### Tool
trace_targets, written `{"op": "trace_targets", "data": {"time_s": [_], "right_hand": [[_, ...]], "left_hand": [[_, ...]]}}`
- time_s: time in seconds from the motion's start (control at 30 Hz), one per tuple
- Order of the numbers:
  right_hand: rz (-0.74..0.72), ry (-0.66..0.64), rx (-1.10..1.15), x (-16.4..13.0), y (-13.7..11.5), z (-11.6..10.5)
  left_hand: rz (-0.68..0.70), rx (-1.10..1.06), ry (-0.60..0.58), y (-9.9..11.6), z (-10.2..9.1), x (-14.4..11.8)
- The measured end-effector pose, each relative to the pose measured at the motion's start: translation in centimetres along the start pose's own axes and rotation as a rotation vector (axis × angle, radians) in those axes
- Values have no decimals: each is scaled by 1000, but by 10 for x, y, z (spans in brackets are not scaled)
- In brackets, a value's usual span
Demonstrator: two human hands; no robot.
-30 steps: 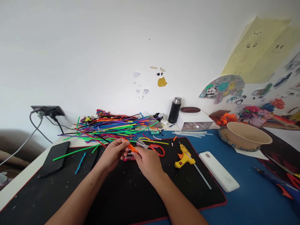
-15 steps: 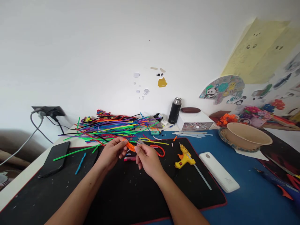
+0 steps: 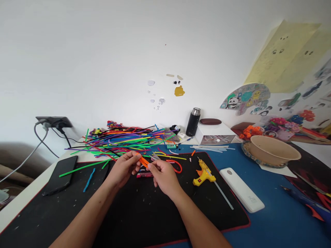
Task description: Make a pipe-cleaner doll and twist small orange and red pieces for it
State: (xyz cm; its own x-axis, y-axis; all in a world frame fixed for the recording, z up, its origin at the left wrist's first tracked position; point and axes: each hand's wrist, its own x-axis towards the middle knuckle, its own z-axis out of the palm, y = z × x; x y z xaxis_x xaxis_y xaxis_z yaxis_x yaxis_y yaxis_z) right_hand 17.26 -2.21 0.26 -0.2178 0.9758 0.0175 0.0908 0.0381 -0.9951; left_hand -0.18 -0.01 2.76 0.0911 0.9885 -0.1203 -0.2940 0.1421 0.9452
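Observation:
Between my two hands is a small orange bundle of pipe cleaners (image 3: 143, 161), held above the black mat (image 3: 139, 213). My left hand (image 3: 125, 167) pinches its left end between thumb and fingers. At its right end, the thumb and fingers of my right hand (image 3: 164, 175) are closed on it. Just behind my right hand lie scissors with red handles (image 3: 178, 166), partly covered by it. A dark pink box-cutter-like object (image 3: 144, 175) rests on the mat below the bundle.
Many coloured pipe cleaners (image 3: 134, 137) lie piled at the back. A yellow glue gun (image 3: 205, 174) and white power bank (image 3: 241, 189) are to the right. A dark phone (image 3: 60, 175) and blue twisted piece (image 3: 89, 179) lie left. A black bottle (image 3: 193, 122) stands by the wall.
My right hand's fingers have shifted slightly along the orange bundle, which looks narrower and straighter. My left hand stays almost in place.

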Motion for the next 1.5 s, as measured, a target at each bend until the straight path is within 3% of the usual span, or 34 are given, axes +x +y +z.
{"op": "trace_targets", "data": {"time_s": [0.27,0.57,0.9,1.07,1.5], "right_hand": [[-42,89,-135,-1,-2,1],[-56,60,-127,-2,-2,0],[1,-47,102,0,0,-1],[41,-78,170,1,0,-1],[-61,73,-152,-1,0,1]], "left_hand": [[-19,15,-51,-6,-2,0],[-32,128,-180,-11,0,-2],[-8,135,-118,-7,-2,-1],[-21,137,-151,-5,-2,-2],[-50,139,-187,-10,1,-2]]}}
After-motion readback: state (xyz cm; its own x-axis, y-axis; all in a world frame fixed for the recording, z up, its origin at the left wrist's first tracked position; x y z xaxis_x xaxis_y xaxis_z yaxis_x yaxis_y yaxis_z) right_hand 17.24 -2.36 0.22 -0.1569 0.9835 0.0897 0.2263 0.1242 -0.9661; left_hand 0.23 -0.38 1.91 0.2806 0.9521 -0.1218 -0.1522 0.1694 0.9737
